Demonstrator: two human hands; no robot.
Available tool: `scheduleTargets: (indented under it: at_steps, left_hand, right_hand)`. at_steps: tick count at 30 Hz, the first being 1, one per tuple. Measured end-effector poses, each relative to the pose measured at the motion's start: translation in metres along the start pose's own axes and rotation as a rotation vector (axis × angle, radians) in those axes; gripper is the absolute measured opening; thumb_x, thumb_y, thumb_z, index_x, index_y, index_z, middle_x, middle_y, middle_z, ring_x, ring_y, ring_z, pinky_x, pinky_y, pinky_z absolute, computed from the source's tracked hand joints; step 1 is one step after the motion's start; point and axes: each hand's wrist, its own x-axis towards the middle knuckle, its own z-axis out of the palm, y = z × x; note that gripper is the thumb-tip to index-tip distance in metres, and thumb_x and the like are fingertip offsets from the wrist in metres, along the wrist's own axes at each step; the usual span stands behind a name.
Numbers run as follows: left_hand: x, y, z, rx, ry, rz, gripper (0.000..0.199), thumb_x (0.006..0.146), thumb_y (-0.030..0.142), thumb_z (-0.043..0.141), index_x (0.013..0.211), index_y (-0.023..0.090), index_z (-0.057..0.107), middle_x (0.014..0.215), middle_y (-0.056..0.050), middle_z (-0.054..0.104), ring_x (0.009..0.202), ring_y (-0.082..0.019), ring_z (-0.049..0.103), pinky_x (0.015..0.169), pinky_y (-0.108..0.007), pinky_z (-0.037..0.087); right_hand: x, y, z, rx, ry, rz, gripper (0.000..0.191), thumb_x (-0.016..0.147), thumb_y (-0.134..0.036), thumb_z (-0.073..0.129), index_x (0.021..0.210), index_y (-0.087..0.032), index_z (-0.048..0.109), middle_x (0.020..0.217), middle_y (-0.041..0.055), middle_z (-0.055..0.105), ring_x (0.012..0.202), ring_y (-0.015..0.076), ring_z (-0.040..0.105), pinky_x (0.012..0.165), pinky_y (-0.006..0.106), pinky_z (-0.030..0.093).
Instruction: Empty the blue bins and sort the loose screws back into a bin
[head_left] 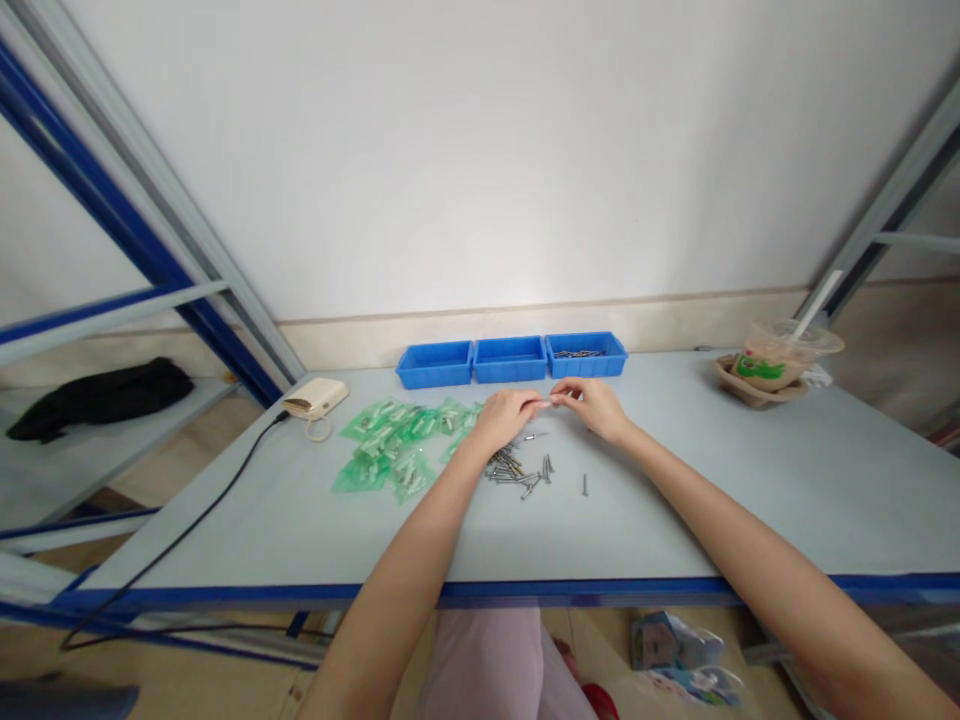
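My left hand (508, 415) and my right hand (590, 405) meet above the middle of the table, both closed in a pinch. Between their fingertips is a small pale piece (547, 403), too small to name for certain. Below and between the hands lies a loose pile of metal screws (508, 472), partly hidden by my left hand and forearm. A single screw (585, 485) rests apart to the right. Left of my left hand are several green plastic bags (390, 440) with small white and metal pieces inside.
Three blue bins stand against the wall; the right bin (587, 368) holds screws, while the left bin (435, 380) and middle bin (510, 376) show bare insides. A cream-coloured device (321, 397) with a black cable sits left. A drink cup (772, 355) stands in a cardboard holder (757, 392) right.
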Motion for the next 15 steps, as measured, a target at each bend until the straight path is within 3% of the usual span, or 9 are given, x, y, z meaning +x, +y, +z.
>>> scheduleTargets:
  at_steps: [6,10,15]
  left_hand:
    - [0.0002,-0.0007,-0.0024,-0.033,0.024,-0.020,0.033,0.091,0.034,0.037,0.078,0.018,0.064,0.064,0.001,0.065,0.060,-0.012,0.057,0.060,-0.020,0.036]
    - [0.0006,-0.0020,-0.0014,-0.068,0.052,-0.008,0.028,0.089,0.036,0.040,0.085,0.019,0.062,0.063,0.002,0.064,0.059,-0.011,0.056,0.060,-0.020,0.037]
    - [0.0013,-0.0032,-0.0019,-0.088,0.077,-0.004,0.025,0.089,0.032,0.041,0.081,0.019,0.061,0.060,0.003,0.064,0.058,-0.011,0.056,0.061,-0.019,0.037]
  right_hand:
    - [-0.0023,-0.0058,-0.0041,-0.092,0.012,-0.025,0.022,0.084,-0.036,0.052,0.090,-0.024,0.070,0.082,0.0008,0.071,0.064,0.0143,0.060,0.061,0.024,0.037]
    - [-0.0046,-0.0078,-0.0065,-0.251,0.039,-0.061,0.022,0.087,-0.034,0.050,0.088,-0.026,0.070,0.081,0.0009,0.071,0.071,0.0171,0.062,0.060,0.024,0.035]
    - [-0.0057,-0.0099,-0.0078,-0.285,0.044,-0.086,0.025,0.090,-0.034,0.045,0.090,-0.025,0.069,0.087,0.0010,0.071,0.074,0.0170,0.061,0.060,0.024,0.034]
